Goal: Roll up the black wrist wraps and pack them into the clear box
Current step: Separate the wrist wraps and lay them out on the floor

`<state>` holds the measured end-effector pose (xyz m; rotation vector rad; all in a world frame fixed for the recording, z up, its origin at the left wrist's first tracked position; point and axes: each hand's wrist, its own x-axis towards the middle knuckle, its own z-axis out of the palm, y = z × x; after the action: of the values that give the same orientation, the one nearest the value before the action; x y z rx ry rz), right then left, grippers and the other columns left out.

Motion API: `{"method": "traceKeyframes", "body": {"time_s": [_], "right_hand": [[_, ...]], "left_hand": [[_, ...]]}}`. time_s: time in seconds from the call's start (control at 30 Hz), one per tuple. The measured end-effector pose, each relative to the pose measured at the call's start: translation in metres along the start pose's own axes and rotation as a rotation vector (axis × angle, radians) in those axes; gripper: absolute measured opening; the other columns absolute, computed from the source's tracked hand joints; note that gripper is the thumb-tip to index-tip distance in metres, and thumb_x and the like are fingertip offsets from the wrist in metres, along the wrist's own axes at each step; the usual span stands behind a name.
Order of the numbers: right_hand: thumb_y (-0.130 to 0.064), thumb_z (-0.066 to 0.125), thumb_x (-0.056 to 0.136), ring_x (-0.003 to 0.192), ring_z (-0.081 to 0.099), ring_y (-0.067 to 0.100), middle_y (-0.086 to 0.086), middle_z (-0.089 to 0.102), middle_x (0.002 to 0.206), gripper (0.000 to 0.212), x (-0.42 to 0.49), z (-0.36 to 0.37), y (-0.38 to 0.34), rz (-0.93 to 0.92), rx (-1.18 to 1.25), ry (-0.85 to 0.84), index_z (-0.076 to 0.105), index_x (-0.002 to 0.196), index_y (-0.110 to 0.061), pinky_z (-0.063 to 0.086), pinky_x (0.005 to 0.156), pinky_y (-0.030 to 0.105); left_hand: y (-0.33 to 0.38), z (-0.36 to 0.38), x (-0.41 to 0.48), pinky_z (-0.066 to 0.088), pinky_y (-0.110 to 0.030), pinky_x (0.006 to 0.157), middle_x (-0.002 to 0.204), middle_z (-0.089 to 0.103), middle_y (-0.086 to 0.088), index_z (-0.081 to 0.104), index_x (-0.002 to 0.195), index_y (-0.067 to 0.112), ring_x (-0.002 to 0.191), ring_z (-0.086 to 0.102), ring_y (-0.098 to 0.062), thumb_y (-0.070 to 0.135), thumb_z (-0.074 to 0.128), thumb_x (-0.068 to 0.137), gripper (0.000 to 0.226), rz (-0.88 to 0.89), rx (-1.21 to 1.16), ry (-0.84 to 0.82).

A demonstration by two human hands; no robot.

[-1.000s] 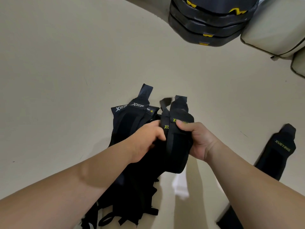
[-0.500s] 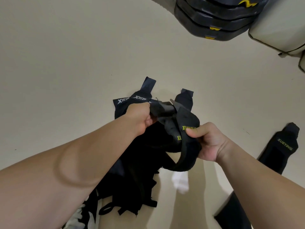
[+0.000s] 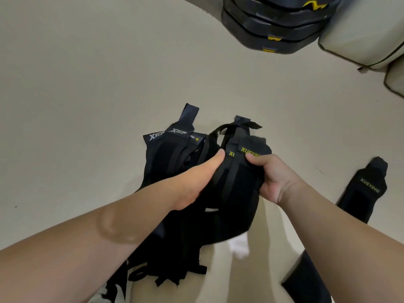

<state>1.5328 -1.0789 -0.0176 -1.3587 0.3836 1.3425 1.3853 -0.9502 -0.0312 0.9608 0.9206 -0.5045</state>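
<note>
At frame centre, a black wrist wrap (image 3: 238,184) marked XUEYING is gripped from both sides, pinched by the left hand (image 3: 194,180) and clamped by the right hand (image 3: 276,178), over the pile of wraps (image 3: 166,158).

We seem to be in a home workout corner or a small gym: we look down on a plain beige floor (image 3: 87,84) where black wraps (image 3: 166,162) branded Xtep and Xueying lie loose, with stacked black pads (image 3: 273,25) marked yellow at the far edge, beside a cream cushion (image 3: 360,36) with dark piping
</note>
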Motion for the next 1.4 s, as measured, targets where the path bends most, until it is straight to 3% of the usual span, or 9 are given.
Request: {"method": "traceKeyframes", "body": {"time_s": [0.07, 0.17, 0.4, 0.6, 0.77, 0.93, 1.1, 1.27, 1.4], "right_hand": [[-0.010, 0.061, 0.102, 0.106, 0.077, 0.035, 0.018, 0.079, 0.116, 0.030, 0.001, 0.006, -0.005, 0.011, -0.010, 0.080, 0.070, 0.130, -0.004, 0.059, 0.084, 0.047], [-0.018, 0.060, 0.104, 0.108, 0.076, 0.035, 0.018, 0.079, 0.117, 0.031, -0.008, 0.020, -0.018, 0.006, -0.092, 0.080, 0.071, 0.130, -0.005, 0.061, 0.083, 0.046], [-0.025, 0.057, 0.106, 0.109, 0.077, 0.033, 0.016, 0.079, 0.117, 0.034, -0.076, 0.056, -0.056, -0.088, -0.244, 0.035, 0.071, 0.129, -0.004, 0.063, 0.086, 0.044], [-0.036, 0.055, 0.106, 0.091, 0.080, 0.031, 0.014, 0.081, 0.111, 0.038, -0.172, 0.080, -0.070, -0.224, -0.148, 0.033, 0.074, 0.124, -0.008, 0.062, 0.079, 0.042], [-0.044, 0.054, 0.106, 0.101, 0.079, 0.032, 0.014, 0.080, 0.114, 0.040, -0.254, 0.098, -0.058, -0.347, -0.089, -0.002, 0.073, 0.127, -0.014, 0.063, 0.078, 0.041], [-0.044, 0.056, 0.106, 0.107, 0.078, 0.027, 0.008, 0.080, 0.117, 0.040, -0.333, 0.098, -0.051, -0.507, -0.147, 0.001, 0.071, 0.131, -0.017, 0.060, 0.090, 0.041], [-0.053, 0.055, 0.105, 0.112, 0.076, 0.024, 0.004, 0.080, 0.120, 0.045, -0.412, 0.089, -0.042, -0.628, -0.163, 0.030, 0.073, 0.130, -0.021, 0.055, 0.104, 0.043], [-0.048, 0.051, 0.109, 0.105, 0.079, 0.024, 0.007, 0.081, 0.115, 0.041, -0.462, 0.083, -0.007, -0.695, -0.080, 0.021, 0.076, 0.123, -0.019, 0.060, 0.088, 0.040], [-0.035, 0.068, 0.102, 0.104, 0.079, 0.033, 0.017, 0.079, 0.115, 0.036, -0.453, 0.072, 0.022, -0.697, 0.018, 0.035, 0.069, 0.128, -0.010, 0.064, 0.081, 0.043]], "left_hand": [[0.012, 0.003, -0.013, 0.037, -0.046, 0.122, 0.132, 0.074, 0.010, 0.073, 0.130, 0.036, 0.132, 0.063, -0.019, 0.085, 0.069, 0.076, 0.073, 0.028, 0.061, -0.020], [0.029, 0.010, -0.035, 0.052, -0.047, 0.111, 0.116, 0.080, 0.003, 0.072, 0.124, 0.030, 0.114, 0.074, -0.020, 0.037, 0.072, 0.099, 0.026, 0.200, 0.184, 0.012], [0.054, 0.028, -0.102, 0.057, -0.043, 0.102, 0.122, 0.079, -0.002, 0.065, 0.134, 0.030, 0.113, 0.076, -0.022, 0.013, 0.067, 0.102, 0.037, 0.348, 0.037, -0.071], [0.093, 0.054, -0.182, 0.058, -0.053, 0.103, 0.122, 0.077, -0.010, 0.064, 0.131, 0.030, 0.112, 0.075, -0.032, 0.007, 0.068, 0.097, 0.041, 0.437, 0.155, -0.100], [0.105, 0.086, -0.261, 0.060, -0.048, 0.098, 0.119, 0.078, -0.009, 0.061, 0.134, 0.029, 0.109, 0.076, -0.030, 0.009, 0.063, 0.102, 0.038, 0.506, 0.234, -0.126], [0.102, 0.118, -0.336, 0.059, -0.047, 0.100, 0.115, 0.080, -0.008, 0.066, 0.126, 0.027, 0.110, 0.076, -0.029, 0.013, 0.064, 0.103, 0.028, 0.523, 0.385, -0.117], [0.085, 0.159, -0.402, 0.062, -0.037, 0.086, 0.112, 0.080, -0.008, 0.070, 0.123, 0.024, 0.104, 0.078, -0.027, 0.013, 0.066, 0.100, 0.025, 0.636, 0.381, -0.095], [0.057, 0.185, -0.434, 0.061, -0.043, 0.096, 0.114, 0.080, -0.011, 0.074, 0.119, 0.021, 0.108, 0.077, -0.031, 0.022, 0.064, 0.103, 0.020, 0.711, 0.260, -0.090], [0.035, 0.187, -0.427, 0.061, -0.042, 0.091, 0.107, 0.082, -0.008, 0.075, 0.112, 0.020, 0.102, 0.078, -0.028, 0.026, 0.063, 0.104, 0.016, 0.700, 0.202, -0.013]]}}
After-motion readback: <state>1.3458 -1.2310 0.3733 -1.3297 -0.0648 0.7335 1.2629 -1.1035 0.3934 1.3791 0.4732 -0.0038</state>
